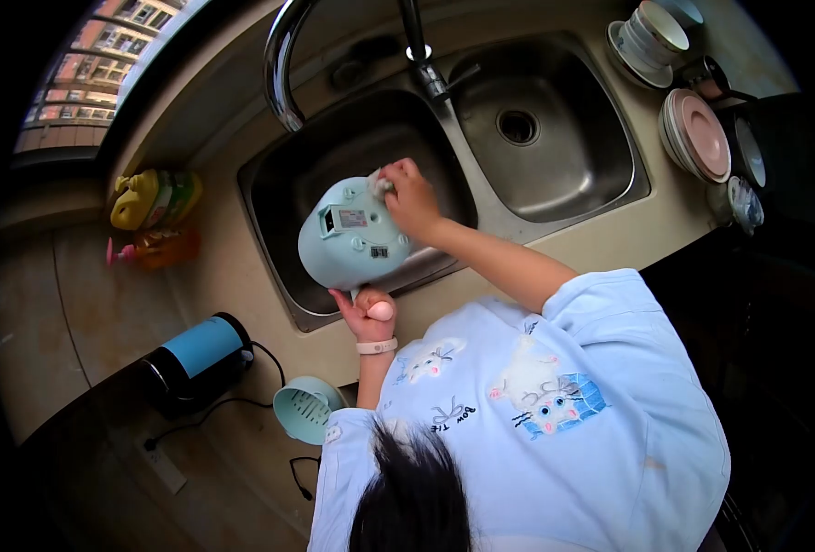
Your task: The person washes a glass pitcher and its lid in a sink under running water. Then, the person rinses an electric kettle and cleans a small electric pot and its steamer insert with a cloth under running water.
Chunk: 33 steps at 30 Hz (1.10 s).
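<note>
A mint-green electric pot [320, 253] is tipped over the left sink basin, its underside turned up. That underside shows a power socket, a printed label, a barcode and small feet. My left hand [367, 317] is closed around what looks like the pot's handle, whose pinkish end shows at the fist. My right hand [411, 201] presses a crumpled white cloth [379, 183] against the upper rim of the pot's underside. Fingers hide part of the cloth. A mint steamer basket [306, 410] with slots lies on the counter, left of my left forearm.
A chrome faucet [283, 74] arches over the left basin [269, 198]; the right basin [564, 138] has a drain. Stacked bowls [651, 41] and plates [697, 133] stand right. Yellow [154, 200] and orange [164, 248] bottles and a black-and-blue appliance [200, 354] with cord are left.
</note>
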Available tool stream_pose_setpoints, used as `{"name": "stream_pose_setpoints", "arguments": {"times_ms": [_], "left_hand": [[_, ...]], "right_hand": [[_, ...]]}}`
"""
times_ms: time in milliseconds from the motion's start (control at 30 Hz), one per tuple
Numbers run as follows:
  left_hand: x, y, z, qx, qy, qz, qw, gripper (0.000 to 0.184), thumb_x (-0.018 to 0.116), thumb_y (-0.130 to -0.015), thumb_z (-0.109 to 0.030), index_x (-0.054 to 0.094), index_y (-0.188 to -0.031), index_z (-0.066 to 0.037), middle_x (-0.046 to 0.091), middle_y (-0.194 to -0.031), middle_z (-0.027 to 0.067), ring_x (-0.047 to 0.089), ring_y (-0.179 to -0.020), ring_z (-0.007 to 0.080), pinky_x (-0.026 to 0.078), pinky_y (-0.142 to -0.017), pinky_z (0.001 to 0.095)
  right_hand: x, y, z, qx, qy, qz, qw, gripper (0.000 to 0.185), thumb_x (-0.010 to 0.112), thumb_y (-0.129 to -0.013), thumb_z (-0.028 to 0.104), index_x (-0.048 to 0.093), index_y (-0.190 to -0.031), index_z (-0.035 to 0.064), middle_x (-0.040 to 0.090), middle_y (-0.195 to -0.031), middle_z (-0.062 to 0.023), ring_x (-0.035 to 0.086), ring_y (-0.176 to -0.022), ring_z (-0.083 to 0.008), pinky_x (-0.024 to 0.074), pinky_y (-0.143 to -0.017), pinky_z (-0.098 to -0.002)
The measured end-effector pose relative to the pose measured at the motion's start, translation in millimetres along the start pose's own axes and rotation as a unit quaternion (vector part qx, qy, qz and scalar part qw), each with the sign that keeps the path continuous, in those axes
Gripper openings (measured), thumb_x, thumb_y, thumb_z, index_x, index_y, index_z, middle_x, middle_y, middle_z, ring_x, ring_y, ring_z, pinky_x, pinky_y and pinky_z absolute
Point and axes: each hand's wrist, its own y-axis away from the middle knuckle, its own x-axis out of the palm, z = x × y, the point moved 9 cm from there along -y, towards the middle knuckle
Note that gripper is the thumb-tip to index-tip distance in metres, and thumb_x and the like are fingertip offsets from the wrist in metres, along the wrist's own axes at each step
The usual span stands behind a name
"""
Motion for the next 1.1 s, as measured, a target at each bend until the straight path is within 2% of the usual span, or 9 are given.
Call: {"name": "stream_pose_setpoints", "arguments": {"times_ms": [100,167,333,500,633,767,867,933,1100], "left_hand": [[11,8,7,-0.020,0.013,0.003,1.000,0.055,0.067,-0.067,-0.045,0.023,-0.046,-0.018,0.023,-0.039,-0.0072,0.024,-0.038,0.0049,0.026,-0.039,0.0164],[15,5,-7,0.072,-0.030,-0.028,0.997,0.055,0.066,-0.067,-0.047,0.023,-0.046,-0.018,0.023,-0.039,-0.0071,0.025,-0.038,0.0048,0.026,-0.039,0.0159],[14,4,-20,0.013,-0.044,0.031,0.998,0.055,0.066,-0.067,-0.048,0.024,-0.046,-0.018,0.023,-0.039,-0.0069,0.025,-0.038,0.0052,0.028,-0.041,0.0167],[19,9,-10,0.013,0.013,0.025,0.999,0.054,0.066,-0.067,-0.045,0.024,-0.045,-0.019,0.023,-0.038,-0.0069,0.025,-0.038,0.0050,0.028,-0.041,0.0167],[14,3,-19,-0.023,0.034,0.047,0.998,0.055,0.067,-0.066,-0.044,0.023,-0.045,-0.020,0.023,-0.038,-0.0068,0.024,-0.038,0.0051,0.026,-0.040,0.0166],[26,6,0,-0.037,0.054,0.055,0.996,0.053,0.068,-0.065,-0.044,0.026,-0.046,-0.019,0.023,-0.038,-0.0067,0.022,-0.036,0.0045,0.023,-0.038,0.0157],[12,4,-3,0.025,0.061,-0.022,0.998,0.051,0.069,-0.065,-0.044,0.028,-0.048,-0.019,0.023,-0.037,-0.0067,0.021,-0.035,0.0038,0.022,-0.036,0.0151],[13,-1,-2,-0.007,0.055,0.033,0.998,0.046,0.073,-0.064,-0.035,0.032,-0.054,-0.017,0.026,-0.041,-0.0069,0.025,-0.037,0.0035,0.029,-0.039,0.0146],[21,-1,-3,0.000,-0.055,0.078,0.995,0.046,0.072,-0.063,-0.037,0.032,-0.054,-0.017,0.027,-0.041,-0.0068,0.028,-0.038,0.0033,0.029,-0.039,0.0146]], "right_hand": [[12,-6,-1,0.022,-0.016,0.026,0.999,0.021,0.052,-0.065,0.002,0.054,-0.085,0.0096,0.048,-0.092,-0.0119,0.052,-0.080,-0.0321,0.0437,-0.068,-0.0405],[14,22,22,-0.014,-0.021,0.042,0.999,0.021,0.053,-0.065,0.003,0.054,-0.085,0.0097,0.049,-0.091,-0.0114,0.053,-0.080,-0.0320,0.0438,-0.068,-0.0406],[20,48,47,-0.076,-0.031,0.128,0.988,0.021,0.054,-0.064,0.003,0.055,-0.085,0.0094,0.050,-0.090,-0.0102,0.053,-0.079,-0.0310,0.0439,-0.069,-0.0406],[23,11,17,0.014,-0.010,0.077,0.997,0.022,0.054,-0.062,0.002,0.055,-0.082,0.0098,0.049,-0.089,-0.0087,0.054,-0.080,-0.0297,0.0444,-0.070,-0.0395],[16,56,74,-0.127,-0.019,0.126,0.984,0.023,0.054,-0.062,0.002,0.057,-0.084,0.0099,0.051,-0.089,-0.0088,0.054,-0.079,-0.0294,0.0444,-0.068,-0.0395],[18,9,28,-0.075,-0.007,0.064,0.995,0.021,0.054,-0.063,0.003,0.057,-0.083,0.0103,0.051,-0.089,-0.0075,0.053,-0.079,-0.0286,0.0442,-0.069,-0.0386],[19,0,28,-0.070,0.011,0.054,0.996,0.020,0.054,-0.064,0.004,0.057,-0.082,0.0108,0.051,-0.088,-0.0077,0.054,-0.078,-0.0295,0.0441,-0.069,-0.0388],[18,-13,47,-0.089,-0.005,0.038,0.995,0.020,0.053,-0.064,0.003,0.056,-0.083,0.0106,0.051,-0.089,-0.0070,0.054,-0.078,-0.0295,0.0439,-0.067,-0.0383],[25,-36,89,-0.087,-0.023,0.030,0.995,0.022,0.053,-0.063,0.001,0.054,-0.083,0.0100,0.050,-0.090,-0.0075,0.053,-0.080,-0.0298,0.0432,-0.066,-0.0373]]}}
